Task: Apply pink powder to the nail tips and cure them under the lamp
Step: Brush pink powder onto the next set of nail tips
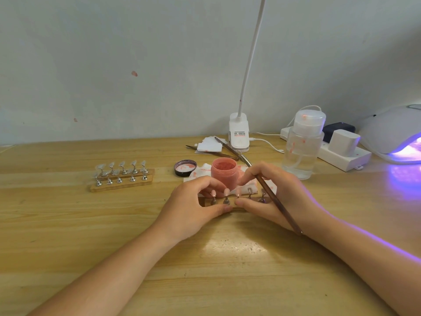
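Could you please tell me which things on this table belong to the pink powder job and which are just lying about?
In use: powder jar, brush, nail stand, curing lamp, left hand, right hand.

Lying about: jar lid, spare stand, desk lamp, clear bottle, power strip.

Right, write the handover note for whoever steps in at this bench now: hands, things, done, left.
Left hand: grips the near wooden stand at its left end.
Right hand: holds the brush and pinches a holder on the same stand.
Pink powder jar stands open just behind the stand, its lid to the left.
Done: three tips on the near stand look pink; the two right holders look uncoated.
Left: finish those, then cure under the lit lamp at far right. Second stand of clear tips waits at left.
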{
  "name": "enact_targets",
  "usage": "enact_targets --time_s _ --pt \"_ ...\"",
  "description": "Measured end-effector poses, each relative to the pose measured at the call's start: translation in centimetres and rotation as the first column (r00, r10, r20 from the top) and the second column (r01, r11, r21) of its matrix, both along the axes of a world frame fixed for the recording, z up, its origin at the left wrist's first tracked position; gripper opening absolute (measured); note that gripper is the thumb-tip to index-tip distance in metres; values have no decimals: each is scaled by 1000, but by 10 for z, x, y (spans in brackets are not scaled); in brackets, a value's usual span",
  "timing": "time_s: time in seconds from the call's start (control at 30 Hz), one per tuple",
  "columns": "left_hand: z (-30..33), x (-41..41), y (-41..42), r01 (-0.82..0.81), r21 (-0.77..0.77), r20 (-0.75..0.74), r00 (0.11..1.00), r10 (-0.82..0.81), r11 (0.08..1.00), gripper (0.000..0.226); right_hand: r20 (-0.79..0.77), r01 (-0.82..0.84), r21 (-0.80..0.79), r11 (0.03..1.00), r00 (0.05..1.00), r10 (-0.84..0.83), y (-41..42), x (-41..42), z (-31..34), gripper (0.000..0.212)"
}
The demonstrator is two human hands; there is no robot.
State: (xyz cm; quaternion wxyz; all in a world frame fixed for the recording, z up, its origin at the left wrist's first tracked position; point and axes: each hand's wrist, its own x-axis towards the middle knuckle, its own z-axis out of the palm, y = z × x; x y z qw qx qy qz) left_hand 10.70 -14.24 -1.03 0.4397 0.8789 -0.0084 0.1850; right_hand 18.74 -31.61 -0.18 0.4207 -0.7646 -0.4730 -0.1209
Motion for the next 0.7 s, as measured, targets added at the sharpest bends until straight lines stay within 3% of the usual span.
enact_targets --time_s 0.43,0.7 --pt "-1 1 1 -16 -17 -21 1000 15 1000 29 -11 -36 -12 999 999 36 -10 12 -1 21" --pt "-2 0 0 -31 -16 -15 999 31 999 28 129 -36 16 999 991 34 -7 12 -4 26"
